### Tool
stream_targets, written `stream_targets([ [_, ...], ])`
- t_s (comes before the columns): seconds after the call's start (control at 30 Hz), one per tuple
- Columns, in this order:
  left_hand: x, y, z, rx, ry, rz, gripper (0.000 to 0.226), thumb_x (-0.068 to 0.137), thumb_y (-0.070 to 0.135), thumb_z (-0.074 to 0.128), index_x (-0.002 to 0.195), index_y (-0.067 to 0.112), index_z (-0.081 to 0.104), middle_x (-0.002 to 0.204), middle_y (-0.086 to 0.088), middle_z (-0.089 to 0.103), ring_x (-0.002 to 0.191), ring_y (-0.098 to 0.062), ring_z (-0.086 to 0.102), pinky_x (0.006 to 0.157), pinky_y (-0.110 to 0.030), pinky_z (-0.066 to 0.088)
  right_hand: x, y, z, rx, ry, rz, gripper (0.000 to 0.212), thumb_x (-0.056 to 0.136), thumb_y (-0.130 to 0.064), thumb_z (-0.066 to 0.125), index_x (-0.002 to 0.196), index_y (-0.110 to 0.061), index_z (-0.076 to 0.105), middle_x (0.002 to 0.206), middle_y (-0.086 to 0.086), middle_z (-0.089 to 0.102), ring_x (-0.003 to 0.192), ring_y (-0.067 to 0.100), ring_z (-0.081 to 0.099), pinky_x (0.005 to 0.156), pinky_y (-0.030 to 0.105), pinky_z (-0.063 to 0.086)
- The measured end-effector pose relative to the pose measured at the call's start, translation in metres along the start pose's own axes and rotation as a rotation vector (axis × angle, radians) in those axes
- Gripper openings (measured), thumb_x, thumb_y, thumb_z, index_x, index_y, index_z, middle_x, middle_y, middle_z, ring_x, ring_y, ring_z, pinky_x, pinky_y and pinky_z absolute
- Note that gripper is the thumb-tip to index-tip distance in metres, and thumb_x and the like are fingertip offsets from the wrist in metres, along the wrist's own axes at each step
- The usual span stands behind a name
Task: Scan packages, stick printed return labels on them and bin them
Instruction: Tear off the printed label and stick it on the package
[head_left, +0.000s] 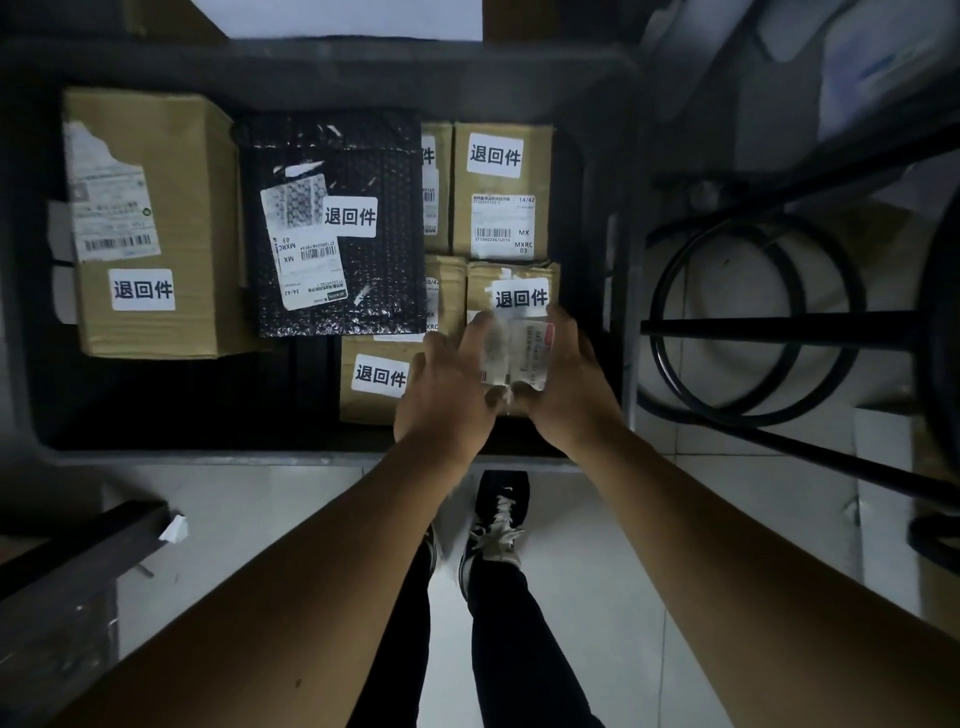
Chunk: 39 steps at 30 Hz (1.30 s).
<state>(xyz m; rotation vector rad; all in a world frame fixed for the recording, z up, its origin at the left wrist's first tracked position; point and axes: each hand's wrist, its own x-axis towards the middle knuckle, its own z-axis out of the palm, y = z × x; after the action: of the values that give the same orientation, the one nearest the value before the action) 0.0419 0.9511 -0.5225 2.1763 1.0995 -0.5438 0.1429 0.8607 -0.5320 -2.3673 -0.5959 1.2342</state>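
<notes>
Both hands, left (447, 384) and right (563, 384), are gripping the small package (517, 353) between them, its long axis pointing away, over the bin's (208, 457) near-right corner.

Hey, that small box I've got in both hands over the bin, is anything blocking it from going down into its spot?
Nothing visible sits between the small box and the bin. Both hands, left and right, hold it low in the near right corner, beside the labelled box. What lies beneath it is hidden.
</notes>
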Motion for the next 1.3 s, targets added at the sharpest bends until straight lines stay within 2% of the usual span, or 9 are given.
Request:
stream_targets([
  [0.1, -0.014, 0.007, -0.015, 0.033, 0.017, 0.018, 0.083, 0.09, 0.039, 0.069, 0.153, 0.034, 0.015, 0.131, -0.012, 0.042, 0.121, -0.029, 0.047, 0.087, -0.04, 0.05, -0.013, -0.011, -0.009, -0.061, 0.006, -0.004, 0.088, 0.084, -0.015, 0.073, 0.153, -0.024, 0.019, 0.149, 0.008, 0.033, 0.131, 0.029, 0.045, 0.102, 0.048, 0.047],
  [0.2, -0.035, 0.011, -0.036, 0.118, 0.021, 0.013, 0.075, 0.095, 0.047, 0.057, 0.155, 0.03, 0.014, 0.149, -0.011, 0.032, 0.136, -0.03, 0.035, 0.097, -0.043, 0.046, -0.037, -0.025, -0.022, -0.151, -0.016, -0.026, 0.08, 0.088, -0.026, 0.068, 0.153, -0.025, 0.021, 0.155, 0.009, 0.028, 0.136, 0.031, 0.039, 0.103, 0.051, 0.045],
  [0.3, -0.056, 0.017, -0.053, 0.198, 0.009, 0.002, 0.07, 0.099, 0.049, 0.047, 0.156, 0.029, 0.012, 0.158, -0.011, 0.02, 0.147, -0.03, 0.019, 0.109, -0.045, 0.037, -0.059, -0.037, -0.039, -0.269, -0.025, -0.079, 0.07, 0.094, -0.032, 0.058, 0.153, -0.024, 0.022, 0.156, 0.005, 0.026, 0.139, 0.029, 0.035, 0.106, 0.047, 0.043],
  [0.43, -0.124, 0.04, -0.105, 0.23, 0.016, 0.023, 0.068, 0.1, 0.046, 0.043, 0.157, 0.029, 0.009, 0.164, -0.011, 0.008, 0.152, -0.032, 0.005, 0.121, -0.047, 0.018, -0.134, -0.077, -0.082, -0.385, 0.031, -0.15, 0.063, 0.096, -0.039, 0.052, 0.151, -0.024, 0.026, 0.151, 0.005, 0.034, 0.137, 0.027, 0.038, 0.1, 0.048, 0.048],
  [0.53, -0.186, 0.06, -0.149, 0.234, 0.054, 0.064, 0.065, 0.101, 0.046, 0.04, 0.157, 0.029, 0.012, 0.164, -0.01, 0.009, 0.152, -0.032, 0.006, 0.121, -0.048, 0.015, -0.205, -0.108, -0.116, -0.44, 0.09, -0.159, 0.062, 0.097, -0.042, 0.05, 0.151, -0.024, 0.026, 0.152, 0.004, 0.031, 0.14, 0.026, 0.032, 0.104, 0.048, 0.044],
  [0.67, -0.27, 0.081, -0.193, 0.196, 0.166, 0.13, 0.062, 0.1, 0.045, 0.042, 0.155, 0.028, 0.019, 0.161, -0.01, 0.019, 0.15, -0.03, 0.015, 0.12, -0.047, 0.02, -0.297, -0.14, -0.157, -0.503, 0.163, -0.194, 0.061, 0.098, -0.042, 0.047, 0.151, -0.023, 0.024, 0.155, 0.006, 0.026, 0.142, 0.027, 0.029, 0.107, 0.048, 0.038],
  [0.87, -0.36, 0.09, -0.229, 0.334, 0.237, 0.314, 0.061, 0.1, 0.042, 0.042, 0.155, 0.024, 0.022, 0.16, -0.012, 0.019, 0.148, -0.032, 0.016, 0.118, -0.05, 0.022, -0.423, -0.146, -0.195, -0.49, 0.299, -0.096, 0.062, 0.099, -0.043, 0.044, 0.154, -0.024, 0.021, 0.162, 0.004, 0.015, 0.147, 0.028, 0.017, 0.114, 0.05, 0.027],
  [1.0, -0.414, 0.11, -0.233, 0.461, 0.22, 0.506, 0.062, 0.101, 0.043, 0.04, 0.156, 0.023, 0.02, 0.161, -0.011, 0.019, 0.148, -0.031, 0.016, 0.118, -0.05, 0.021, -0.515, -0.122, -0.188, -0.423, 0.45, 0.056, 0.06, 0.098, -0.042, 0.046, 0.151, -0.022, 0.026, 0.158, 0.006, 0.023, 0.143, 0.031, 0.024, 0.11, 0.051, 0.033],
  [1.3, -0.546, 0.207, -0.181, 0.513, 0.146, 0.89, 0.061, 0.102, 0.045, 0.041, 0.156, 0.023, 0.023, 0.161, -0.011, 0.02, 0.149, -0.03, 0.016, 0.117, -0.047, 0.022, -0.693, -0.034, -0.172, -0.27, 0.713, 0.374, 0.064, 0.099, -0.048, 0.046, 0.154, -0.027, 0.022, 0.162, 0.005, 0.018, 0.147, 0.029, 0.021, 0.113, 0.047, 0.028],
])
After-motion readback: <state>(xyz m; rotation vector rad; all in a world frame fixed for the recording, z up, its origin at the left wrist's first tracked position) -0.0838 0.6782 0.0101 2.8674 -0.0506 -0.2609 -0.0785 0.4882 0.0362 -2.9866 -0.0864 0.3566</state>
